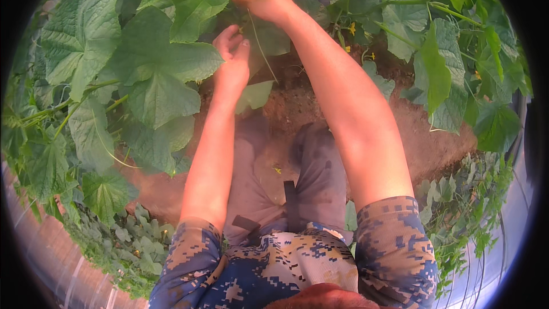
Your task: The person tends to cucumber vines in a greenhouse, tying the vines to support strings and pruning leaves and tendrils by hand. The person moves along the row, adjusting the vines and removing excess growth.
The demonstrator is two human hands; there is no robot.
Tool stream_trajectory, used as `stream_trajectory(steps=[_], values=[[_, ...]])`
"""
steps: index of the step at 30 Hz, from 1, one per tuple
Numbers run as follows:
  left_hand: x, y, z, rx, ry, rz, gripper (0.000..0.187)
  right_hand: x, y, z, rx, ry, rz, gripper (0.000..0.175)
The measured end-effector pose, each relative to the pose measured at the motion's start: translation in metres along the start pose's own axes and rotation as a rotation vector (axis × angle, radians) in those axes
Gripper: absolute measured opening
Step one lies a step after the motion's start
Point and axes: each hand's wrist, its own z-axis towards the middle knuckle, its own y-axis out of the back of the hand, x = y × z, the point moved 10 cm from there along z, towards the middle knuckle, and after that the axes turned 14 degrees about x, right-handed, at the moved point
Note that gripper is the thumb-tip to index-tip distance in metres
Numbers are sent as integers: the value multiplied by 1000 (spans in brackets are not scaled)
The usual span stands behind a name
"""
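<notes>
My right hand (268, 3) reaches up among the cucumber-like leaves, its fingers bent inward beside a broad green leaf (201, 6). Leaves partly cover its fingertips, so whether they pinch a stem is unclear. A thin pale tendril (259, 45) hangs just below that hand. Lower and to the left, my left hand (231, 49) is raised with the fingers loosely curled and the thumb apart. I see nothing held in it. The edge of a large leaf (193, 60) lies close against its left side. Behind both hands is a shaded leaf (274, 38).
Leafy vines crowd both sides, with a thick green stem (411, 2) at upper right and small yellow flowers (352, 28) below it. Bare brown soil (291, 105) runs between my legs (317, 171). Low plants (454, 197) and plastic sheeting (510, 223) lie behind me.
</notes>
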Motion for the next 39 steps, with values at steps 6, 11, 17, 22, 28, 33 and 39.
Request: stream_trajectory(steps=[6,11,17,22,28,33,39], values=[[-14,22,47,-157,-223,134,44,25,-4,11,59,205,-45,34],[-31,37,54,-254,-243,146,43,42,-11,-12,136,305,139,31],[-58,53,38,-411,-358,347,33,38,-37,-18,113,218,107,30],[-49,68,37,-352,-190,333,24,30,-54,-12,177,233,252,23],[-56,69,22,-315,-238,239,18,24,-63,-20,312,328,623,14],[-45,70,19,-251,-134,185,20,48,-68,-43,660,477,877,15],[-41,93,19,-256,-128,-41,16,48,-56,-37,41,474,-449,29]])
